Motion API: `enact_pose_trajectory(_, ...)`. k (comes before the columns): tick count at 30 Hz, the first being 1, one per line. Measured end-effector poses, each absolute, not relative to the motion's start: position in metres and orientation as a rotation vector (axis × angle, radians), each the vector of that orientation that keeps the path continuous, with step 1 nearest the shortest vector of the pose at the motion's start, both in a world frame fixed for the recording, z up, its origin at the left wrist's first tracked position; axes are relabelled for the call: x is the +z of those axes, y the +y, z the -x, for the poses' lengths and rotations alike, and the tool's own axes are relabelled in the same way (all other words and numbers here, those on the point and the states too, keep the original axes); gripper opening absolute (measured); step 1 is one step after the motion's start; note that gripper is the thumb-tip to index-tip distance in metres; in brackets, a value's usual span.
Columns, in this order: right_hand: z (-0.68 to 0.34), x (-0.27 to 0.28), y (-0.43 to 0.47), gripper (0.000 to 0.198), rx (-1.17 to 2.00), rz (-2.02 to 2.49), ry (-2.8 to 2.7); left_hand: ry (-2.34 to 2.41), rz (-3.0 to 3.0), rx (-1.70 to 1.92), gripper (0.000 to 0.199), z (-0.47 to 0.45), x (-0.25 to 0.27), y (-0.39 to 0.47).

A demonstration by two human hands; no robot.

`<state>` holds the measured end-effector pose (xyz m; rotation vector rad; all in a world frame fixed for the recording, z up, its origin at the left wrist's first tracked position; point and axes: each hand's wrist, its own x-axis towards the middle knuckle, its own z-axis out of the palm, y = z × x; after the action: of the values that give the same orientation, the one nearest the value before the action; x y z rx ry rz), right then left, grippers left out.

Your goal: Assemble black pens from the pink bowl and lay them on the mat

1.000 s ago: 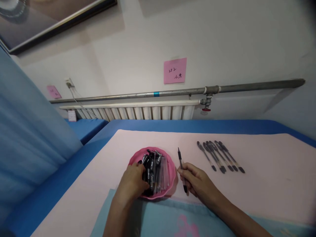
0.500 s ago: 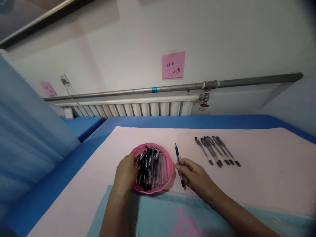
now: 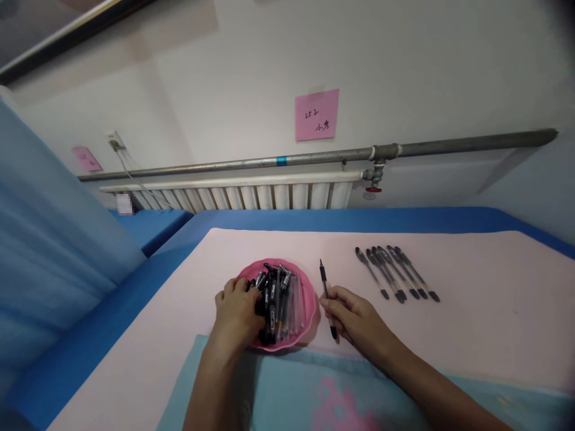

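Note:
My right hand (image 3: 354, 314) pinches an uncapped gel pen (image 3: 323, 274), with its tip pointing up and away and its black end down. Just left of it stands a pink scalloped bowl (image 3: 311, 308) holding black pen caps (image 3: 272, 293), clear pen barrels (image 3: 294, 305) and other pen parts. At the bowl's left side my left hand (image 3: 237, 314) reaches over the rim, fingers bent in among the caps. Its fingertips are hidden, so what it grips does not show. Several capped gel pens (image 3: 390, 272) lie in a slanted row to the right.
Under everything lies a pink sheet (image 3: 485, 311) on a blue-edged table (image 3: 404, 220). A light blue cloth (image 3: 287, 389) covers the near edge. Behind are a white radiator (image 3: 274, 194), a pipe with a red valve (image 3: 374, 189) and a wall note (image 3: 317, 115). A blue curtain (image 3: 58, 257) hangs left.
My left hand has turned and moved a little in the bowl, its knuckles now spread and its thumb over the caps. My right hand keeps the pen in nearly the same place.

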<state>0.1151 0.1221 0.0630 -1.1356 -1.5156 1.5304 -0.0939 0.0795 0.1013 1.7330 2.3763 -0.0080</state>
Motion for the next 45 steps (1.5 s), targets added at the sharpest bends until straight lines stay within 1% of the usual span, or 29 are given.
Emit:
enact_pose_trajectory(3, -0.116, 0.063, 0.122, 0.025, 1.536, 1.134, -1.516, 2.44, -1.68, -0.049, 0.046, 0.094, 0.099, 0.079)
enact_pose_trajectory(5, -0.116, 0.064, 0.122, 0.024, 1.537, 1.135, -1.509, 2.467, -1.649, -0.013, 0.043, 0.098, 0.098, 0.08)
enact_pose_trajectory(10, -0.117, 0.064, 0.122, 0.024, 1.53, 1.121, -1.525, 2.428, -1.667, 0.057, 0.029, 0.107, 0.096, 0.084)
enact_pose_trajectory(17, -0.116, 0.061, 0.122, 0.024, 1.522, 1.104, -1.535, 2.439, -1.641, 0.094, 0.03, 0.103, 0.094, 0.087)
enact_pose_trajectory(24, -0.117, 0.059, 0.123, 0.021, 1.509, 1.104, -1.572, 2.424, -1.681, 0.027, 0.025, 0.095, 0.092, 0.086)
enact_pose_trajectory(30, -0.118, 0.055, 0.125, 0.019, 1.506, 1.106, -1.578, 2.509, -1.655, -0.067, 0.029, 0.085, 0.092, 0.084)
enact_pose_trajectory(38, -0.117, 0.057, 0.123, 0.023, 1.514, 1.102, -1.591, 2.521, -1.676, -0.073, 0.031, 0.081, 0.089, 0.089)
enact_pose_trajectory(45, -0.116, 0.058, 0.122, 0.022, 1.52, 1.116, -1.565, 2.505, -1.668, -0.071, 0.031, 0.081, 0.087, 0.089)
